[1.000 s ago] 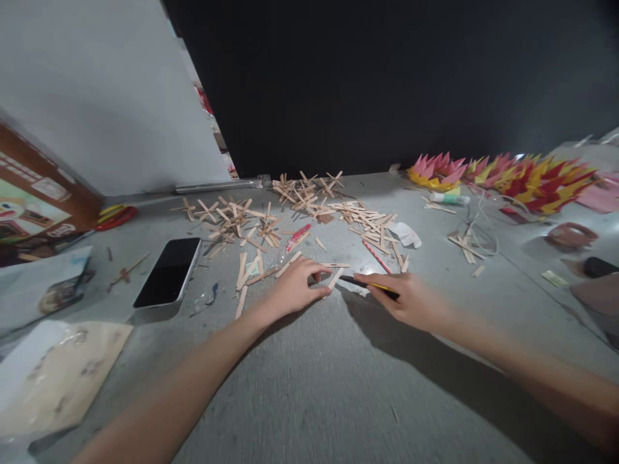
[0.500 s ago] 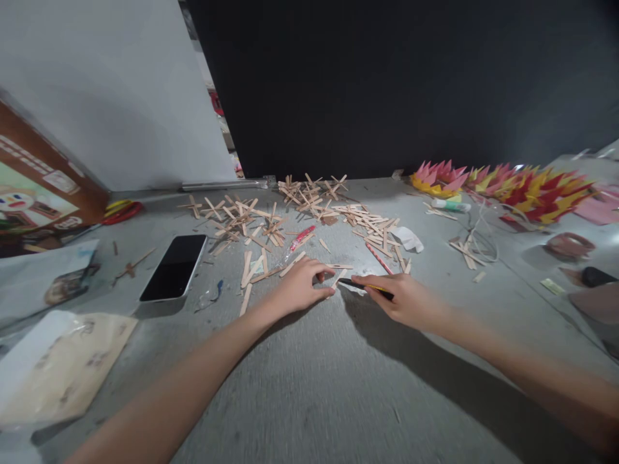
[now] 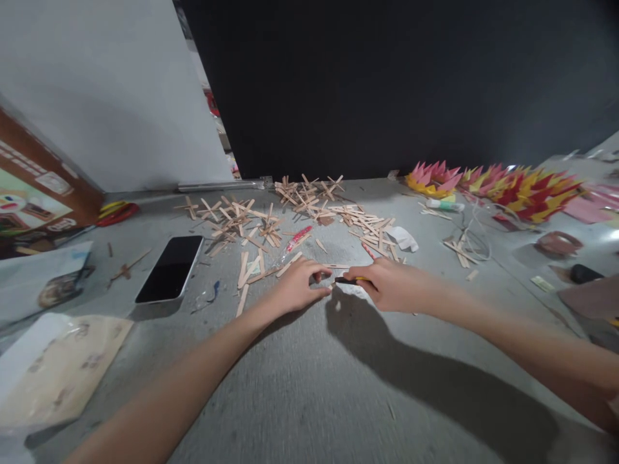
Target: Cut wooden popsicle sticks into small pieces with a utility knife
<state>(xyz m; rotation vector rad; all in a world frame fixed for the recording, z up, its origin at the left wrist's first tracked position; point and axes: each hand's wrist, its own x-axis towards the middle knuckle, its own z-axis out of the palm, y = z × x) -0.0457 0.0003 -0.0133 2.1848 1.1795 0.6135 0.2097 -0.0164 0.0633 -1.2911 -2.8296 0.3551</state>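
My left hand [image 3: 300, 282] rests on the grey tabletop, thumb and fingers curled around a short wooden craft stick [image 3: 332, 284]; most of that stick is hidden. In my right hand [image 3: 387, 283] is a slim black-and-yellow utility knife [image 3: 345, 280], its dark end pointing left at the stick. Another craft stick [image 3: 336, 266] lies flat just beyond the fingertips. Some white paper lies under the right hand, largely covered by it.
Behind the hands spread piles of craft sticks [image 3: 365, 222], some crossed together. A phone [image 3: 170, 269] lies to the left, near a patterned packet [image 3: 91, 361]. Pink, red and yellow paper flowers [image 3: 536, 196], a glue stick [image 3: 445, 205] and a white cable [image 3: 487, 245] are on the right.
My right hand has shifted slightly left and up with the knife, turning over it so less of the handle shows. My left hand stays nearly still; the view has shifted a little.
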